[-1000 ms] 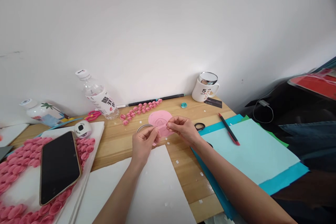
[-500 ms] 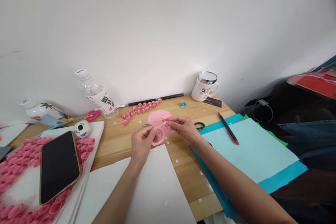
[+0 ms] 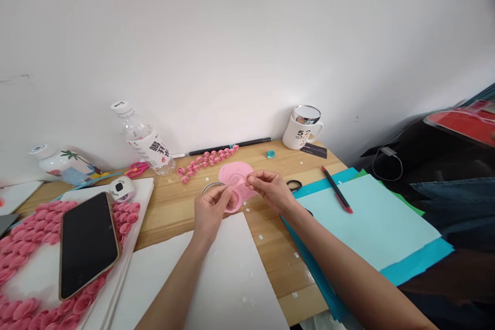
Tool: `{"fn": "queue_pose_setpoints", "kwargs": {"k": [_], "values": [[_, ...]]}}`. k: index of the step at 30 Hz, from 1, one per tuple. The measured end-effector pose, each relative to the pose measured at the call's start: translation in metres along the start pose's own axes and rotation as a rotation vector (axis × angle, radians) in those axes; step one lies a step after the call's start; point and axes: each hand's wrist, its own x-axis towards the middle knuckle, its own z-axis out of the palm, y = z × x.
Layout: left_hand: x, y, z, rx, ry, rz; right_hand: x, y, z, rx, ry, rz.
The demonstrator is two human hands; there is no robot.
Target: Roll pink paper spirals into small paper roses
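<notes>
Between my two hands stretches a pink paper strip point(image 3: 238, 185), part of a cut spiral. My left hand point(image 3: 210, 211) pinches it between thumb and fingers, with a pink curl hanging below at the fingertips. My right hand point(image 3: 273, 190) pinches the strip's other end, a short gap away. Behind them lie flat pink paper spirals point(image 3: 234, 169) on the wooden table. Next to my left hand a round ring-like rim point(image 3: 211, 185), perhaps a tape roll, is partly hidden. Small rolled pink paper flowers point(image 3: 207, 159) sit in rows farther back.
A phone point(image 3: 88, 245) rests on a board edged with pink paper flowers point(image 3: 23, 247) at left. A water bottle point(image 3: 149, 142) and a mug point(image 3: 302, 129) stand by the wall. Right are blue paper sheets point(image 3: 363, 221), a pen point(image 3: 336, 189) and scissor handles point(image 3: 294, 185). White board point(image 3: 232, 268) lies in front.
My right hand has shifted slightly to the right, and the gap between the hands is a little wider. My left hand is nearly still, holding the strip as before.
</notes>
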Motion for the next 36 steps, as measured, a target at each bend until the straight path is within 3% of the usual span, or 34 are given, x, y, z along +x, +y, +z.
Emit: {"fn": "queue_pose_setpoints", "kwargs": {"k": [5,19,26,36], "values": [[0.0014,-0.0021,-0.0012,0.004,0.016,0.017,0.0004,0.0003,-0.0011,-0.001,-0.047,0.020],[0.0000,0.0018,0.0014,-0.059,-0.030,-0.016,0.0007,0.0010,-0.0012,0.023,0.005,-0.003],[0.0010,-0.0007,0.0008,-0.062,0.024,-0.007,0.0007,0.0007,-0.0025,0.037,-0.052,0.026],[0.0001,0.0013,0.0010,-0.059,-0.033,0.000,0.0004,0.0008,-0.0011,-0.003,-0.044,0.004]]}}
